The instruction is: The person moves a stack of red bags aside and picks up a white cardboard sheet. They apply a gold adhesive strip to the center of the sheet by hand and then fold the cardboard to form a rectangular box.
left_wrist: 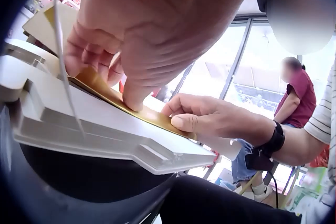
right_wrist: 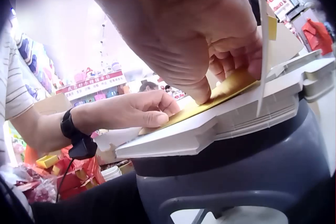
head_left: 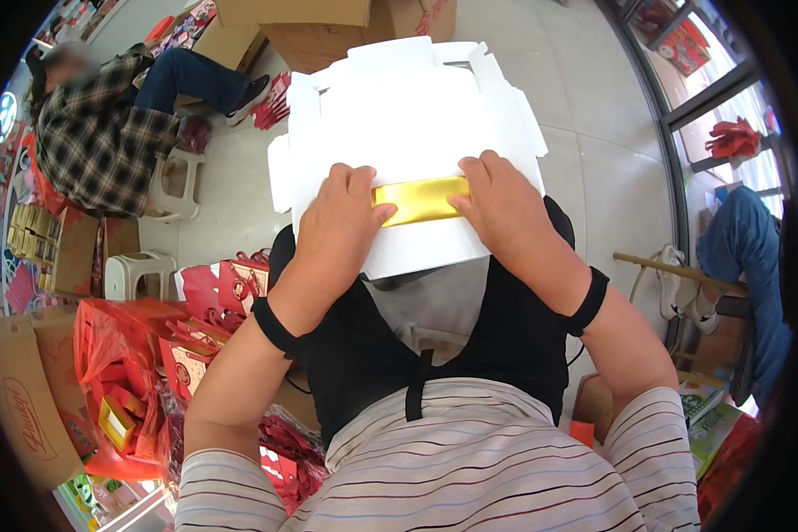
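A shiny gold card strip lies across a flat white card blank with cut tabs along its edges. My left hand pinches the strip's left end, the thumb on its near side and fingers bent over the far edge. At the other end my right hand grips it the same way. In the right wrist view the strip slants up from the card. Several white card layers are stacked beneath, on a dark grey plastic stool between the knees.
A person in a checked shirt sits at the far left; a white stool is nearer. Red gift bags and an orange plastic bag crowd the left. Cardboard boxes stand ahead, a glass door frame at right.
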A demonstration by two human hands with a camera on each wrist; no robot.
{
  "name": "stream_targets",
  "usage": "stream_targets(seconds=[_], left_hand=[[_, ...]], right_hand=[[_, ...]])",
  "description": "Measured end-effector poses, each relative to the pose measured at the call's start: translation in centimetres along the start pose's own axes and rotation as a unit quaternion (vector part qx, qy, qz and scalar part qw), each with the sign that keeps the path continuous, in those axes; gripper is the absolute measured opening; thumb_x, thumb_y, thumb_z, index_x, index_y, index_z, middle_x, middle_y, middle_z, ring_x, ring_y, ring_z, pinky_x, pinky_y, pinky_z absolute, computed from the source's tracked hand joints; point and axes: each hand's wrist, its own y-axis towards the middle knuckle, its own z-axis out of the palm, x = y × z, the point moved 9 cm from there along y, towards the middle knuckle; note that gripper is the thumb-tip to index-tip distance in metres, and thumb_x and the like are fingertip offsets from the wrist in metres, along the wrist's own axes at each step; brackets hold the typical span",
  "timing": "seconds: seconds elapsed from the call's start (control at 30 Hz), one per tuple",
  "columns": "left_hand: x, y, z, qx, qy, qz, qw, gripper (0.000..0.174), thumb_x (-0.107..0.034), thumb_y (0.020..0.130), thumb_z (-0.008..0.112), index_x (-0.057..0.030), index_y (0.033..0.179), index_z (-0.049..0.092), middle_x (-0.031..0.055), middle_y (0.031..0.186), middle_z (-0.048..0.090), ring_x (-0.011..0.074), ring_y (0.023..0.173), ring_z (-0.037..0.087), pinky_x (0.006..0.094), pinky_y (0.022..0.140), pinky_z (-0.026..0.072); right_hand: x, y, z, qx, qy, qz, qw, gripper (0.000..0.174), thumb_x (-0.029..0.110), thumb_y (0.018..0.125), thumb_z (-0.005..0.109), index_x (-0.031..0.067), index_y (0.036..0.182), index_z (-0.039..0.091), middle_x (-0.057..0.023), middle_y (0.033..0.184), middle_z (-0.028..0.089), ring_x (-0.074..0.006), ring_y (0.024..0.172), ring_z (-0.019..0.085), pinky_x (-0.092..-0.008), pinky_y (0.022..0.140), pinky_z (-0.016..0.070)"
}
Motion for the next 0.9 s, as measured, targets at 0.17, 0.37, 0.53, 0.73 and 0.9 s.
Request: stream_targets(seconds=[0.17, 0.37, 0.53, 0.73, 0.9], left_hand=[[-3.7, -1.6, 0.0, -0.026, 0.044, 0.159, 0.986, 0.037, -0.009, 0.093, 0.067, -0.0055, 0.129, 0.063, 0.0118, 0.124, 0.064, 0.0332, 0.120, 0.061, 0.0451, 0.102, 0.0477], [-5.1, -5.6, 2.1, -0.028, 0.014, 0.149, 0.988, 0.058, -0.013, 0.096, 0.071, 0.0034, 0.149, 0.055, 0.0217, 0.152, 0.057, 0.0389, 0.145, 0.052, 0.0521, 0.123, 0.0384], [-4.1, -6.2, 2.6, 0.004, 0.036, 0.145, 0.989, 0.064, -0.021, 0.099, 0.074, 0.0058, 0.152, 0.052, 0.0255, 0.162, 0.049, 0.0412, 0.153, 0.045, 0.0555, 0.127, 0.0340], [-3.2, -7.0, 2.3, 0.003, 0.047, 0.112, 0.993, 0.065, -0.023, 0.099, 0.074, 0.0056, 0.154, 0.050, 0.0245, 0.163, 0.047, 0.0429, 0.153, 0.044, 0.0569, 0.127, 0.0334], [-6.0, -6.1, 3.3, 0.023, 0.025, 0.170, 0.985, 0.068, -0.026, 0.100, 0.073, 0.0023, 0.157, 0.048, 0.0197, 0.166, 0.045, 0.0411, 0.156, 0.039, 0.0563, 0.129, 0.0284]], right_hand=[[2.7, -1.0, -1.0, -0.060, -0.047, -0.075, 0.994, 0.045, 0.016, 0.085, 0.078, -0.0029, 0.123, 0.064, -0.0179, 0.116, 0.064, -0.0352, 0.114, 0.064, -0.0480, 0.099, 0.0539], [6.9, -5.2, 1.9, -0.027, 0.059, -0.120, 0.991, 0.059, 0.009, 0.089, 0.071, -0.0113, 0.142, 0.057, -0.0282, 0.148, 0.058, -0.0436, 0.143, 0.054, -0.0538, 0.124, 0.0416], [5.4, -5.6, 1.8, 0.004, 0.074, -0.117, 0.990, 0.059, 0.008, 0.092, 0.071, -0.0115, 0.146, 0.055, -0.0283, 0.154, 0.055, -0.0429, 0.148, 0.051, -0.0543, 0.126, 0.0390], [2.8, -6.2, 0.6, 0.005, 0.015, -0.069, 0.997, 0.063, 0.009, 0.093, 0.072, -0.0106, 0.149, 0.052, -0.0280, 0.156, 0.053, -0.0426, 0.149, 0.050, -0.0537, 0.127, 0.0378], [4.5, -5.7, 1.2, 0.002, 0.039, -0.086, 0.996, 0.058, 0.007, 0.092, 0.071, -0.0111, 0.144, 0.057, -0.0284, 0.155, 0.053, -0.0431, 0.149, 0.049, -0.0529, 0.127, 0.0385]])
